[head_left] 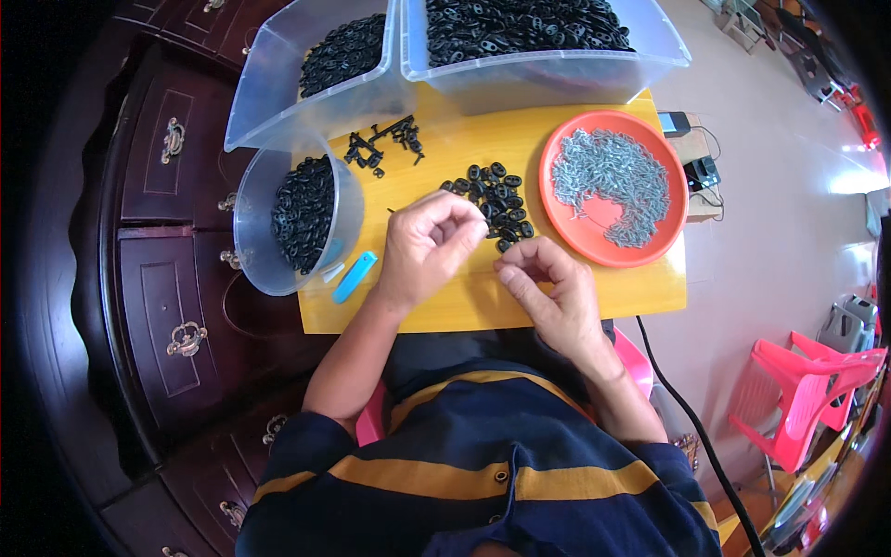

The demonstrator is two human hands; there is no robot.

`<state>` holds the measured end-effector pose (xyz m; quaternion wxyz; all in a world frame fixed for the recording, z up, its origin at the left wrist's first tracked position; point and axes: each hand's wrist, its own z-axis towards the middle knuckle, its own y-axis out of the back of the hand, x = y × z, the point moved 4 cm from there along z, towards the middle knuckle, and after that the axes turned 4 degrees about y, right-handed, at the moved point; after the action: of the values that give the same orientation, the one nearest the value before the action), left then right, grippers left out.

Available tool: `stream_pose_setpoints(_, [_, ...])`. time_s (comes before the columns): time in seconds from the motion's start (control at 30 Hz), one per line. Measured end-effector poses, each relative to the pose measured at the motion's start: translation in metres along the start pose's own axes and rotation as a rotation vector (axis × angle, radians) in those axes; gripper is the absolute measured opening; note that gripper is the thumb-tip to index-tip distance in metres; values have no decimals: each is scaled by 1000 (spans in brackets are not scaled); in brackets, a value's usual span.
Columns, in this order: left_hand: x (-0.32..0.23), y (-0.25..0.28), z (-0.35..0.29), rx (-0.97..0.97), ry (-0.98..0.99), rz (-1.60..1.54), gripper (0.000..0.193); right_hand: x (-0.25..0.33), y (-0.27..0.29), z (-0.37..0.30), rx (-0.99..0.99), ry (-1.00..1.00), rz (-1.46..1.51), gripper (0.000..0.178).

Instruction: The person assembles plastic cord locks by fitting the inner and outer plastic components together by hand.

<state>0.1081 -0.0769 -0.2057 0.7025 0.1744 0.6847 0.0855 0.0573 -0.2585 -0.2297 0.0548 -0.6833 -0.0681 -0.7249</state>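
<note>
My left hand [429, 249] hovers over the yellow table, just left of a small pile of black oval parts with two holes [506, 202]. Its thumb and index finger are pinched together, and whatever they may hold is too small to make out. My right hand [557, 292] is at the near edge of that pile, thumb and fingertips closed; a tiny dark thing may sit between them, but I cannot name it. To the right stands an orange plate [554, 218] with many small silver screw-like pieces [631, 176] heaped in it.
Two clear bins [548, 70] of black parts stand at the far side. A clear round tub [255, 232] with more sits at the left, near a blue narrow tool [355, 277] and black plastic scraps [385, 144]. Dark drawers [153, 306] flank the table; a pink chair [789, 399] stands right.
</note>
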Motion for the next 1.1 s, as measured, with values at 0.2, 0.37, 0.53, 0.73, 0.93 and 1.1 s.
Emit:
stream_pose_setpoints(0.2, [-32,-28,-13,151,-173,-86,2,1,7,3,0,-138,532,21])
stream_pose_setpoints(0.37, [-47,-38,-11,143,-268,-25,3,0,14,4,-50,-173,673,19])
stream_pose_setpoints(0.53, [-49,-30,2,106,-419,65,8,-2,16,3,-63,-152,646,18])
stream_pose_setpoints(0.73, [-43,-46,29,349,-226,267,31,9,4,-5,361,-264,788,18])
stream_pose_setpoints(0.93, [-36,-77,36,513,-424,607,43,24,5,-14,727,-238,830,19])
stream_pose_setpoints(1.1, [-24,-85,39,506,-480,714,39,23,7,-12,689,-217,835,19])
